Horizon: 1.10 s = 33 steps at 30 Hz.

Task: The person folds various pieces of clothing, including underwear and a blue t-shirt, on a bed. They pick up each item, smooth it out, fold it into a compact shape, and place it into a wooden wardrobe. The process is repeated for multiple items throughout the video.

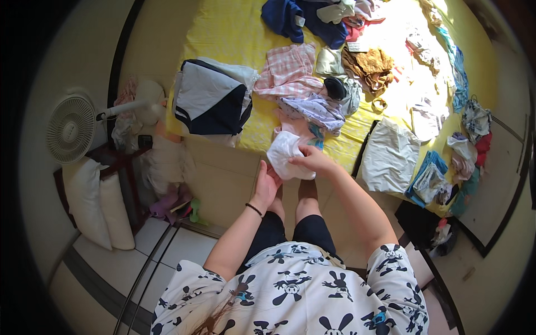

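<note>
A small white cloth garment (287, 155), folded over, is held up in front of the bed's near edge. My right hand (313, 160) grips it from the right, thumb on top and fingers behind. My left hand (268, 183) is at its lower left, palm up, with the fingertips against or behind the cloth; whether they grip it cannot be told. Just beyond lie a light pink garment (291, 124) and a lavender patterned garment (314, 109). A pink checked garment (289, 69) lies farther back. To the left is a folded stack of grey-white and navy clothes (209, 96).
The bed has a yellow sheet (255, 144). Folded off-white clothing (389, 155) lies right, brown clothing (370, 67) and navy clothing (284, 21) farther back. A white fan (71, 129) and pillows (94, 205) stand left; soft toys (167, 207) lie below.
</note>
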### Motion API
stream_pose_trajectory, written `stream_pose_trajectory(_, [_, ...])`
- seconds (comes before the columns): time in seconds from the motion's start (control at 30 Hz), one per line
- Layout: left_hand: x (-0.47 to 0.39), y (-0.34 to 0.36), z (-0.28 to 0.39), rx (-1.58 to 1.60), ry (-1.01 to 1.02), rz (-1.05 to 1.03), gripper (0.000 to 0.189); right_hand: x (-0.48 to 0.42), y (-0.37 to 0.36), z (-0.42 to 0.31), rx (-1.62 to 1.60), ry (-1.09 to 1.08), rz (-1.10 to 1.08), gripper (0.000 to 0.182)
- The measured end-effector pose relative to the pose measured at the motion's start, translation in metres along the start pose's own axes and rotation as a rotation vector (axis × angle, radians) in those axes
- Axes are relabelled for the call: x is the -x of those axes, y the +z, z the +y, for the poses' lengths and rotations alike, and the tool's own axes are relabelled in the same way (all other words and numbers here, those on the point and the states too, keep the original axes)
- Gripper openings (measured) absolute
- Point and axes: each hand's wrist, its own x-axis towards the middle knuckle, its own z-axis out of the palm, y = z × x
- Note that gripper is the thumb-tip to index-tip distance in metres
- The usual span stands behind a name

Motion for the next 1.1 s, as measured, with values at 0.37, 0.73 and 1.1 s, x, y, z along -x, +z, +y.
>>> stream_pose_trajectory(0.37, [0.068,0.093,0.028,-0.573,0.207,-0.301,0.021,0.133,0.034,-0.045,-0.453,-0.309,0.366,0.029])
stream_pose_trajectory(0.73, [0.126,0.212,0.018,-0.724,0.276,-1.057,0.021,0.292,0.029,-0.092,0.045,-1.082,0.624,0.033])
stream_pose_trajectory(1.1, [0.127,0.256,-0.123,-1.232,0.076,-0.944,0.035,0.376,-0.047,0.003,-0.438,-0.989,0.721,0.025])
